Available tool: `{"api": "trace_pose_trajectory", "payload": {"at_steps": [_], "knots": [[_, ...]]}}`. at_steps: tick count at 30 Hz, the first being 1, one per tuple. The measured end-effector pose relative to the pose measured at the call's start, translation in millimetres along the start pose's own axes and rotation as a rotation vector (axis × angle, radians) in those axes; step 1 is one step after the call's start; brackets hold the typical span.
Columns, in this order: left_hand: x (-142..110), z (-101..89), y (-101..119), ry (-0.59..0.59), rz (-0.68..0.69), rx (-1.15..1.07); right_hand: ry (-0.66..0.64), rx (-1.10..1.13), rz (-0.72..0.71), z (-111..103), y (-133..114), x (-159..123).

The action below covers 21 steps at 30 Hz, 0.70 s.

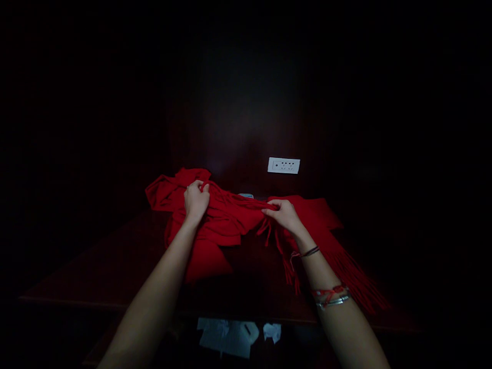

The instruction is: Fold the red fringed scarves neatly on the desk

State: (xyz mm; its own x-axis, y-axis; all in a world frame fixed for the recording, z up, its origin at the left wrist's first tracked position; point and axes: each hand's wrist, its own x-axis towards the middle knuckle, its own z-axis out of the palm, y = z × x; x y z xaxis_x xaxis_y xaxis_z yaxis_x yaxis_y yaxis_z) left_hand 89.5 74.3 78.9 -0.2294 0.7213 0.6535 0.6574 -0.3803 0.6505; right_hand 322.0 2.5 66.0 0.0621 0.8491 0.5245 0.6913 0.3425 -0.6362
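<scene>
A red scarf (226, 212) with long fringes lies rumpled across a dark tabletop. At its bunched left part, my left hand (197, 200) is closed on a fold, thumb pressed against the fingers. My right hand (282, 212) pinches the scarf near a fringed end, and the cloth runs raised between both hands. Some fringe strands hang down below my right hand. Further right, another red stretch of cloth with fringes (353, 271) lies flat beside and behind my right forearm; whether it joins the held part is hidden.
A white power socket (283, 165) is set in the dark back panel. Behind the scarf, a small pale object (246, 196) shows only partly. Below the tabletop's front edge (265, 320) lie pale papers (226, 337) and a crumpled white piece (272, 332). The surroundings are very dark.
</scene>
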Motion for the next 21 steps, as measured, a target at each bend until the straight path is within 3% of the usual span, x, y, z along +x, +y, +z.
{"api": "trace_pose_trajectory", "payload": {"at_steps": [3,6,8,10,13,18,21], "knots": [[-6,-1.9,3,-0.044,0.058,0.106,0.017,-0.035,-0.032,0,-6,-3],[-20,5.1,23,-0.081,0.342,0.043,0.006,-0.044,-0.133,4,-12,-6],[-32,13.0,38,-0.266,0.56,-0.051,0.033,-0.079,-0.201,7,-14,-7],[-43,21.0,47,-0.484,0.675,-0.094,0.089,-0.12,-0.242,8,-14,-7],[-51,27.8,51,-0.615,0.677,-0.103,0.175,-0.139,-0.244,6,-10,-6],[-40,22.2,46,-0.459,0.506,-0.224,0.279,-0.153,-0.182,-1,-7,-6],[-29,20.5,39,-0.408,0.348,-0.239,0.282,-0.002,-0.111,-1,-7,-5]]}}
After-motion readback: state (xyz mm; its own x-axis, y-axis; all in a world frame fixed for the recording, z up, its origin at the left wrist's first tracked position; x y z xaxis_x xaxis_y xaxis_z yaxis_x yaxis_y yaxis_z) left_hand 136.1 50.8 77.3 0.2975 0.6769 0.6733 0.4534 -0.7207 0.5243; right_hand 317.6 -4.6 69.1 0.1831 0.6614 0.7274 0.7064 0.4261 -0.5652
